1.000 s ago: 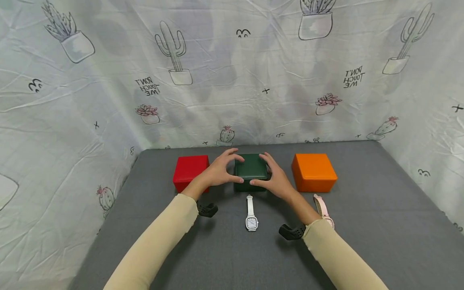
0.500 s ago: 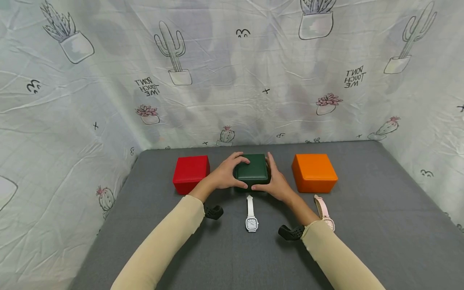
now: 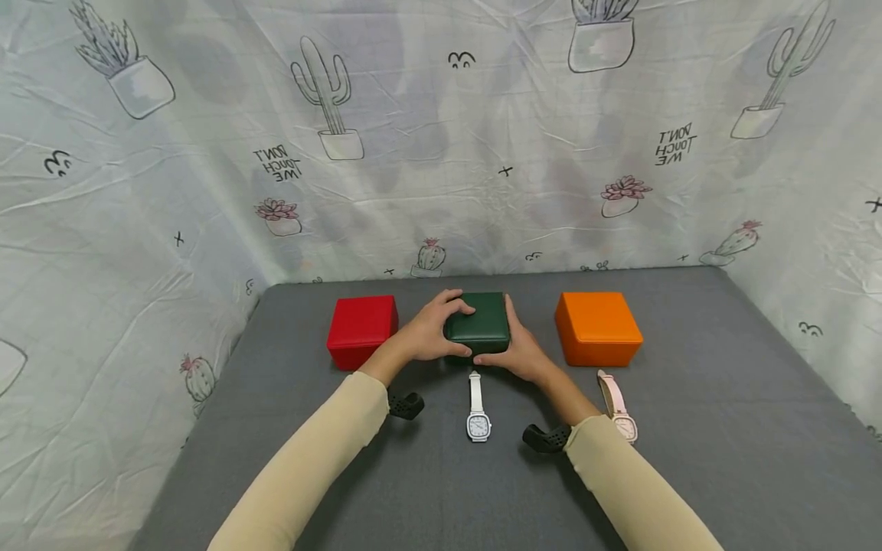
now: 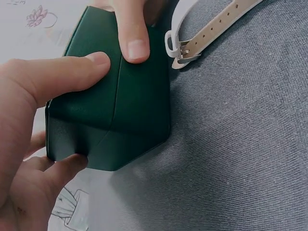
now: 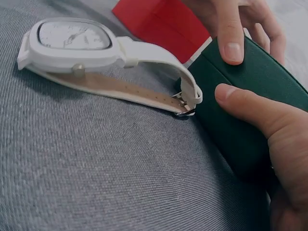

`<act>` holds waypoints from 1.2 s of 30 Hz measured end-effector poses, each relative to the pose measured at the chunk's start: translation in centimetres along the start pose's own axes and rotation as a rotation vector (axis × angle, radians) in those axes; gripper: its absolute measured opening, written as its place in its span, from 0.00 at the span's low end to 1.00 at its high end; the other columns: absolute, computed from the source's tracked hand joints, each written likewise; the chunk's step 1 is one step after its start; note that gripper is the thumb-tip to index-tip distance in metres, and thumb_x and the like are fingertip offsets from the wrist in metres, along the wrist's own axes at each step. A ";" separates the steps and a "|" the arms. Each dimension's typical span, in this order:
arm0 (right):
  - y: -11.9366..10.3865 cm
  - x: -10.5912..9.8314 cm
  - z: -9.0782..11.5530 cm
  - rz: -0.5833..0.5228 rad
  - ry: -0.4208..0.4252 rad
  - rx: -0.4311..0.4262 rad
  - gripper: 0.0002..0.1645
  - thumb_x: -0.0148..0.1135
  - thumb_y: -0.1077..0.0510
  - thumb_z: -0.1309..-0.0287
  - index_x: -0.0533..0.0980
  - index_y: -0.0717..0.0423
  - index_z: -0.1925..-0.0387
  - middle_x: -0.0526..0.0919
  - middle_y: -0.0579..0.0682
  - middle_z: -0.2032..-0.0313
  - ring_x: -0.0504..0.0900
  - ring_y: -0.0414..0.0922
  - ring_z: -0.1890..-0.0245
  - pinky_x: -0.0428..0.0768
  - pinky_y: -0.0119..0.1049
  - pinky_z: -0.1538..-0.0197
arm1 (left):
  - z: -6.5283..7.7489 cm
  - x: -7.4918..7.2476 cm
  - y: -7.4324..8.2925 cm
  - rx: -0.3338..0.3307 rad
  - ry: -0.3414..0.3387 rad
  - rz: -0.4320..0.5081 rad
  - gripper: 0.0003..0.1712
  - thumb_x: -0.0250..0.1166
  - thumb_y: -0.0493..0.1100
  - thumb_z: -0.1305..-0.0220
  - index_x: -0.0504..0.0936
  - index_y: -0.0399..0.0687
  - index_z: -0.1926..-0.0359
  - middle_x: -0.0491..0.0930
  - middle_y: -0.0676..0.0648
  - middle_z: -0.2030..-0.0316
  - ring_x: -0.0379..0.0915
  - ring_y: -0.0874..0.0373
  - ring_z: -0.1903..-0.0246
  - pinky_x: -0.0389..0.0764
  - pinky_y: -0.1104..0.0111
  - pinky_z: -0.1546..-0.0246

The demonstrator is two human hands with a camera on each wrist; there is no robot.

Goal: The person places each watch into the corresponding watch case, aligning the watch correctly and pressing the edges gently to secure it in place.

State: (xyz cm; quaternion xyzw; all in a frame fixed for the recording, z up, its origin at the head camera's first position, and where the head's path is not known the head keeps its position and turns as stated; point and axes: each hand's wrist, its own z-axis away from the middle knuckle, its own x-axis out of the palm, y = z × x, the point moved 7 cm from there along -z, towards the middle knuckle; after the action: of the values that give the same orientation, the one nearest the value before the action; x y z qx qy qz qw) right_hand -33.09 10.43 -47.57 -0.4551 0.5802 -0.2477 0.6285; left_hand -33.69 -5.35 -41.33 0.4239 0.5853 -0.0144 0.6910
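Observation:
A dark green lidded box (image 3: 478,325) sits upright on the grey cloth in the head view, held from both sides. My left hand (image 3: 430,329) grips its left side, with curled fingers reaching over the top edge. In the left wrist view its thumb presses the front of the box (image 4: 144,101) above the lid seam. My right hand (image 3: 520,348) holds the right side, fingers along that wall; in the right wrist view its thumb (image 5: 245,103) presses the front below the seam. A white wristwatch (image 3: 477,413) lies in front of the box, strap end towards it.
A red box (image 3: 361,325) stands at the left, just beyond my left forearm. To the right is an orange box (image 3: 598,325), with a pink wristwatch (image 3: 615,405) in front of it, beside my right sleeve. A patterned white cloth (image 3: 441,138) hangs behind the table.
Both hands have closed in on the green box, the left moving rightward and the right slightly leftward; their thumbs now touch its front. Boxes and watches stay in place.

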 end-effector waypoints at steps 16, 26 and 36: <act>-0.1 -0.4 0.2 -0.001 0.013 -0.030 0.75 0.79 0.53 0.59 0.34 0.43 0.24 0.59 0.59 0.29 0.71 0.58 0.40 0.70 0.57 0.38 | -0.7 -0.7 0.3 -0.017 -0.078 -0.023 0.35 0.71 0.54 0.45 0.72 0.54 0.36 0.54 0.42 0.26 0.55 0.44 0.30 0.69 0.51 0.35; -0.3 -0.4 0.1 -0.095 -0.021 -0.060 0.73 0.80 0.53 0.60 0.37 0.36 0.25 0.64 0.53 0.33 0.73 0.54 0.42 0.71 0.53 0.39 | -1.4 -1.5 -0.4 -0.052 -0.106 0.064 0.33 0.67 0.58 0.42 0.71 0.61 0.37 0.71 0.51 0.38 0.73 0.54 0.49 0.78 0.57 0.46; -0.9 -0.2 0.0 -0.099 -0.042 -0.162 0.70 0.81 0.59 0.63 0.43 0.39 0.26 0.65 0.52 0.35 0.72 0.51 0.46 0.70 0.49 0.39 | -1.6 -2.4 -0.5 -0.140 -0.109 0.114 0.29 0.61 0.63 0.39 0.71 0.66 0.37 0.69 0.51 0.36 0.65 0.52 0.39 0.70 0.51 0.37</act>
State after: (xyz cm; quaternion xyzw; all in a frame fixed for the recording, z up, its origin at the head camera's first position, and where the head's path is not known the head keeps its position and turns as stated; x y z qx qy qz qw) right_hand -32.93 10.19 -46.69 -0.5378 0.5617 -0.2212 0.5885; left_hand -35.96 -5.84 -39.58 0.4060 0.5211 0.0428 0.7495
